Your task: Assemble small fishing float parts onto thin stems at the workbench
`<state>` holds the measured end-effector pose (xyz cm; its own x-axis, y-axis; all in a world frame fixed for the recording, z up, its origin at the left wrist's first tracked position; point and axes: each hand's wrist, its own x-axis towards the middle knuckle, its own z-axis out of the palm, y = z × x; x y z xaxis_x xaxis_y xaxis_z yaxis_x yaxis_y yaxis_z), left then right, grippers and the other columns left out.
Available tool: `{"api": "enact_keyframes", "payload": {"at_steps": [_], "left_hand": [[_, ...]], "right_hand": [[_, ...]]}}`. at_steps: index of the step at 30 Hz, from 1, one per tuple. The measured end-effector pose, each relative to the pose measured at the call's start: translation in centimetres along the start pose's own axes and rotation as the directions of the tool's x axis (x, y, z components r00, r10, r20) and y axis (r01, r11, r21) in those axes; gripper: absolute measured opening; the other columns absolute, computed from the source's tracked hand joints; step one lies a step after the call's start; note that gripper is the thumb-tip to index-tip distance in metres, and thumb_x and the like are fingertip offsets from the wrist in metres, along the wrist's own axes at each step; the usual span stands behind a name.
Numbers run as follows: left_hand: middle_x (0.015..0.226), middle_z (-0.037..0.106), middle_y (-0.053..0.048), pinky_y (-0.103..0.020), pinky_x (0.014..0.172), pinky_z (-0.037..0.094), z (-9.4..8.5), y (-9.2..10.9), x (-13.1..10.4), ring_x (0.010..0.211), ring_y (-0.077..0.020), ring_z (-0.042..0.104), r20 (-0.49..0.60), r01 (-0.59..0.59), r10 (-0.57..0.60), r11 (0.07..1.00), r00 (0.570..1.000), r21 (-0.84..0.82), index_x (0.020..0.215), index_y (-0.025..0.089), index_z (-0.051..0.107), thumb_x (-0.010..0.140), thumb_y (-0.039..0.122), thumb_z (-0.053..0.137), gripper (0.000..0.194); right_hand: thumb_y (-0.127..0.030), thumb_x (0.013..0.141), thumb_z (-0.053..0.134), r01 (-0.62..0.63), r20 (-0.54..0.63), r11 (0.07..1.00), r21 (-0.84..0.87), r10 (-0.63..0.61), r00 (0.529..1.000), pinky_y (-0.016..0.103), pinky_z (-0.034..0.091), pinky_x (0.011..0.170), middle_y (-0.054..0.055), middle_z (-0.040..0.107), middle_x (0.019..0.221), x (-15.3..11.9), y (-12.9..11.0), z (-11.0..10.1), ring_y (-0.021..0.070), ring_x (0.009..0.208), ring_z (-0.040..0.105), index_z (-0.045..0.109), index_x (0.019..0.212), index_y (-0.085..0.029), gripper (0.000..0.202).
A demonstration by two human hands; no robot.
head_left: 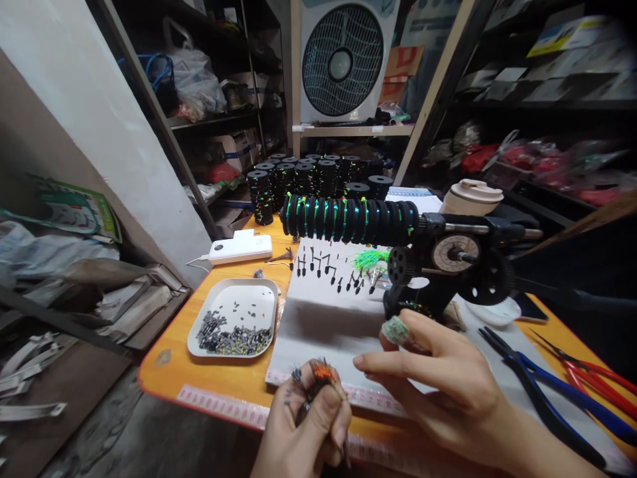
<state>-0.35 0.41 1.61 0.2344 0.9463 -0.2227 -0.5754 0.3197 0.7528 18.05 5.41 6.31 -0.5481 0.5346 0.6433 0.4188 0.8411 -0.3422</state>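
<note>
You are gripping a small bundle of dark and orange bristly pieces (324, 372) in your left hand (309, 421), thumb and fingers closing around it just above the near edge of an orange table (166, 342). Your right hand (442, 382) is hovering to the right of it, fingers parting loosely, a green wrap (395, 330) covering one fingertip; whether anything tiny is sitting between those fingers, you cannot tell from this view. A white tray (213, 297) of small dark and yellowish parts (239, 340) is resting to the left, while short black pieces (331, 271) are lying in scattered rows on a pale board (318, 332). Beyond them, a black ribbed roll (351, 220) threaded with green is jutting leftward from a geared machine (455, 255). Blue-handled pliers (512, 356) and red-handled pliers (572, 366) are lying at right; a box fan (343, 63) is standing behind.
</note>
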Motion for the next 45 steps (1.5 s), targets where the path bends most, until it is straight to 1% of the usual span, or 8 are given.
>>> {"api": "enact_keyframes", "payload": {"at_steps": [25,29,31,33,35,39,43,45], "left_hand": [[0.052,0.042,0.009,-0.018,0.043,0.026,0.2,0.2,-0.2,0.041,-0.0031,0.033,-0.010,0.000,0.000,1.000,1.000,-0.021,0.079,0.017,0.056,0.073,0.055,0.081,0.045],[0.051,0.045,0.008,-0.018,0.044,0.026,0.3,-0.1,-0.2,0.042,-0.0038,0.035,-0.073,-0.013,0.016,0.999,0.997,0.038,0.076,0.017,0.057,0.070,0.057,0.082,0.048],[0.051,0.048,0.007,-0.019,0.046,0.030,0.5,-0.3,-0.2,0.046,-0.0064,0.040,-0.188,-0.039,0.056,0.995,0.981,0.092,0.078,0.017,0.060,0.066,0.057,0.084,0.048],[0.054,0.052,0.004,-0.022,0.050,0.037,0.9,-0.5,-0.3,0.051,-0.0102,0.046,-0.306,-0.085,0.138,0.980,0.942,0.181,0.081,0.018,0.064,0.063,0.059,0.084,0.050],[0.056,0.055,0.003,-0.023,0.053,0.042,1.2,-0.5,-0.4,0.054,-0.0122,0.050,-0.364,-0.124,0.231,0.947,0.902,0.296,0.077,0.019,0.066,0.064,0.062,0.082,0.049],[0.058,0.056,0.003,-0.019,0.055,0.042,1.8,-0.5,-0.6,0.055,-0.0112,0.052,-0.373,-0.151,0.336,0.883,0.865,0.446,0.070,0.019,0.066,0.065,0.068,0.077,0.050],[0.059,0.056,0.003,-0.017,0.055,0.041,2.1,-0.8,-0.6,0.056,-0.0106,0.051,-0.366,-0.200,0.418,0.840,0.831,0.505,0.071,0.020,0.065,0.070,0.068,0.073,0.049],[0.059,0.057,0.003,-0.018,0.054,0.042,2.2,-0.9,-0.6,0.056,-0.0109,0.051,-0.354,-0.211,0.435,0.827,0.828,0.521,0.071,0.021,0.065,0.072,0.067,0.073,0.047]], "right_hand": [[-0.003,0.090,0.055,0.020,0.006,1.000,0.000,-0.020,1.000,0.026,0.029,0.053,0.001,0.048,0.073,-0.1,0.0,0.1,0.0134,0.062,0.042,0.072,0.103,-0.020,0.027],[-0.003,0.090,0.054,0.010,0.003,0.999,0.038,-0.011,1.000,0.025,0.031,0.051,0.002,0.049,0.071,-0.1,-0.5,0.2,0.0138,0.061,0.045,0.071,0.104,-0.019,0.027],[-0.005,0.091,0.056,-0.022,0.042,0.994,0.105,0.018,0.999,0.024,0.033,0.050,0.003,0.052,0.073,-0.1,-0.9,0.3,0.0139,0.061,0.047,0.070,0.107,-0.017,0.024],[-0.006,0.091,0.056,-0.069,0.085,0.983,0.168,0.055,0.995,0.024,0.036,0.050,0.004,0.053,0.075,-0.1,-1.3,0.4,0.0140,0.062,0.050,0.070,0.107,-0.016,0.023],[-0.005,0.091,0.055,-0.115,0.102,0.974,0.194,0.097,0.990,0.023,0.037,0.051,0.004,0.052,0.074,-0.2,-1.7,0.6,0.0141,0.063,0.051,0.071,0.102,-0.016,0.022],[-0.007,0.090,0.057,-0.142,0.049,0.976,0.164,0.136,0.990,0.024,0.033,0.050,0.002,0.048,0.069,-0.2,-2.1,0.9,0.0134,0.060,0.049,0.072,0.094,-0.016,0.017],[-0.007,0.089,0.057,-0.156,0.005,0.980,0.124,0.156,0.988,0.024,0.032,0.050,0.001,0.046,0.067,0.0,-2.2,1.0,0.0131,0.059,0.048,0.072,0.090,-0.015,0.017],[-0.007,0.088,0.056,-0.170,0.009,0.976,0.133,0.170,0.985,0.024,0.032,0.050,0.001,0.047,0.067,0.1,-2.3,1.0,0.0128,0.059,0.048,0.071,0.088,-0.016,0.017]]}}
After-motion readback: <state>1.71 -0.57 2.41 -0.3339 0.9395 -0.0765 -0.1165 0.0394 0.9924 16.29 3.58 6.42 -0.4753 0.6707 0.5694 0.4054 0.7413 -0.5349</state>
